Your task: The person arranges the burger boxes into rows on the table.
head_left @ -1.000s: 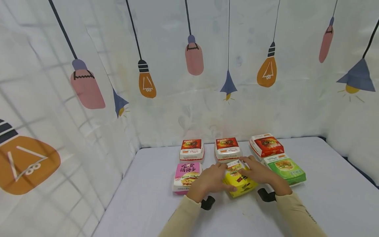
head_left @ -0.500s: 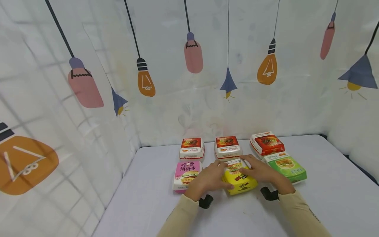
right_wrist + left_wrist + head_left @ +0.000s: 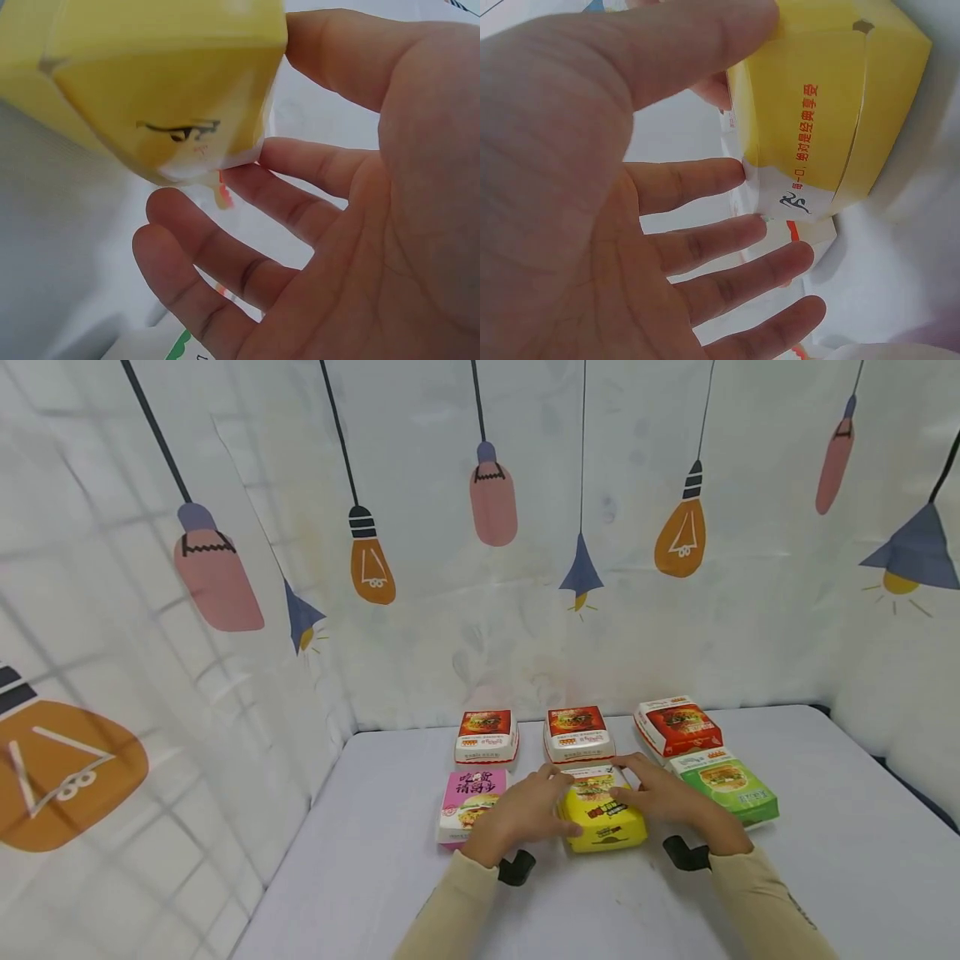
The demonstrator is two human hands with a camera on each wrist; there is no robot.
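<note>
Head view, yellow burger box: there it was, mid front row, between the pink burger box and the green burger box; lid up, lettering upright to the wearer, near edge running almost straight across. That lid looked nearly square, so its long axis was hard to call.
Left hand: wide, flanking the yellow side.
Right hand: wide too, thumb over the lid's right part, a fingertip by the far corner.
Back row: left red-and-white box, middle red-and-white box, and the right red box, turned askew just behind the green one.
Table: smooth, pale, faintly lilac.
Backdrop: white, creased sheeting printed with hanging lamps and bulbs.
Sleeves: beige cloth, black curved pieces by the wrists.
Left wrist view: thumb on the box's edge, index tip against its white corner, the other fingers spread straight; folded glossy card, flaring panel, red Chinese lettering.
Right wrist view: thumb and index touched the yellow panel's edge, outer fingers gently bent; black brush-like print showed.
</note>
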